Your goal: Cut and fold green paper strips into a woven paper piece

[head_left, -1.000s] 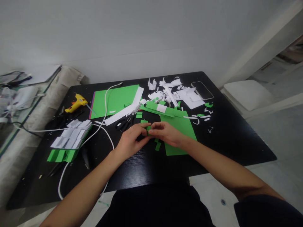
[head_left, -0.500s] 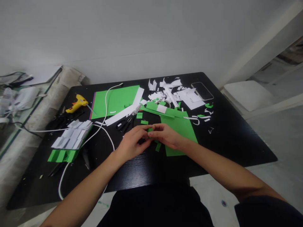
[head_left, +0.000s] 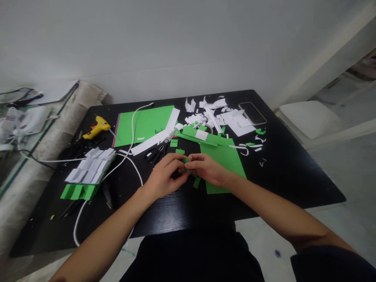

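Between the fingertips of both hands is a small green paper piece (head_left: 185, 160), partly covered by the fingers. My left hand (head_left: 164, 174) pinches it from the left, with the thumb below. From the right, my right hand (head_left: 209, 169) closes thumb and index finger on the same piece. Under the right hand and wrist lies a green paper sheet (head_left: 226, 160). Small green strips (head_left: 197, 182) rest on the black table close to the fingers. Just beyond the left hand are black-handled scissors (head_left: 155, 152).
A yellow glue gun (head_left: 98, 127) lies at the left, near a folded white-and-green paper piece (head_left: 91, 168). A white cable (head_left: 132, 129) loops across the table (head_left: 282, 176). White paper scraps (head_left: 210, 113) and a phone (head_left: 253, 112) are at the back right.
The fingers have shifted slightly around the green paper piece, and a little more of it shows. The whole view has moved very slightly; other things stay in place.
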Motion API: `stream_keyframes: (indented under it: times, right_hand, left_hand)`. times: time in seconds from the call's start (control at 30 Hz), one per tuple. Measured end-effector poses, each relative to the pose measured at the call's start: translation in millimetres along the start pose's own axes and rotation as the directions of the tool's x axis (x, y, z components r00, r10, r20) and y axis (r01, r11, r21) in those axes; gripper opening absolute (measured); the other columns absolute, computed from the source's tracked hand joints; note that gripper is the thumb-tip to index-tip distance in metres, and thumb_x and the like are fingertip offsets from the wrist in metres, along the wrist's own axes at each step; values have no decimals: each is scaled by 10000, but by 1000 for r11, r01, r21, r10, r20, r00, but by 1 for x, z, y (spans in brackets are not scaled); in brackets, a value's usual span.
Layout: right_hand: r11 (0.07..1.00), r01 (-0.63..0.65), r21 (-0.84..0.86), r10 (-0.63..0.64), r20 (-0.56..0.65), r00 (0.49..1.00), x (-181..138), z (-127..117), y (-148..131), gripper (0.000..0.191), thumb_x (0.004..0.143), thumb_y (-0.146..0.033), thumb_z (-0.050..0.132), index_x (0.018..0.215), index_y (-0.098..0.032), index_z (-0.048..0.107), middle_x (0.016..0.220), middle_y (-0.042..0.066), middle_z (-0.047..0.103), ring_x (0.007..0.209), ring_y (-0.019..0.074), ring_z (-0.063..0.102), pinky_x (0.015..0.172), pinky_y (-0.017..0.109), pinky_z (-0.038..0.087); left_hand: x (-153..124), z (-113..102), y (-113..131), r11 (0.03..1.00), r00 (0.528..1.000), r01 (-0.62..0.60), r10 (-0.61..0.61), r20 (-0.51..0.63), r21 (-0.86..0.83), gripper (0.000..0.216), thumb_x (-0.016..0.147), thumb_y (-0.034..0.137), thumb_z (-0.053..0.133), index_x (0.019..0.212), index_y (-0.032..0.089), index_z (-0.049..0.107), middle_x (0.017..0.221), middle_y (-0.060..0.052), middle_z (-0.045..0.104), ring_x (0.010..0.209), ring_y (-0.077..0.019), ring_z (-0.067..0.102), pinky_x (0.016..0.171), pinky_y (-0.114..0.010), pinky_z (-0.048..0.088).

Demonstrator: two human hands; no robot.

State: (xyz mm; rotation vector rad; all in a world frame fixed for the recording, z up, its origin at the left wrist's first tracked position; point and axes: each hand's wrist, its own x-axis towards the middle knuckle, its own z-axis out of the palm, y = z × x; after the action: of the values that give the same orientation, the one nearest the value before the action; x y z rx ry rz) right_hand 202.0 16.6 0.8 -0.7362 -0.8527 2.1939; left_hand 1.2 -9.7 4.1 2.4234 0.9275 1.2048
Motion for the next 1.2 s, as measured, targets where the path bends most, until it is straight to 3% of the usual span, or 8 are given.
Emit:
stream_keyframes:
  times: [0.47,0.7,1.2]
  right_hand:
    - [1000,9,15,-9,-4,1000,0,0,0,222,707,-218,915,719,-180,697,751,-3,718,783,142,696,751,256,548]
    - [1000,-3,25,3,1,1000,2,-4,2,243,728,-228,916,737,-185,677,769,-14,704,806,155,719,823,302,573]
    - [998,0,55,0,-6,1000,3,-6,0,277,720,-262,956,742,-178,693,785,-7,723,841,170,755,857,312,594]
  left_hand:
    - [2,-1,1,1000,1000,2,-2,-8,-12,114,918,140,742,941,197,646,1157,-112,722,1045,-223,742,898,-370,645]
    - [1,0,-2,999,1000,6,-6,-3,-32,155,931,166,753,1045,203,655,1183,-110,746,1056,-215,749,904,-365,648]
    - [0,-1,-4,1000,1000,24,-24,-12,-13,122,948,174,725,1060,202,687,1193,-128,772,1090,-237,771,931,-400,662]
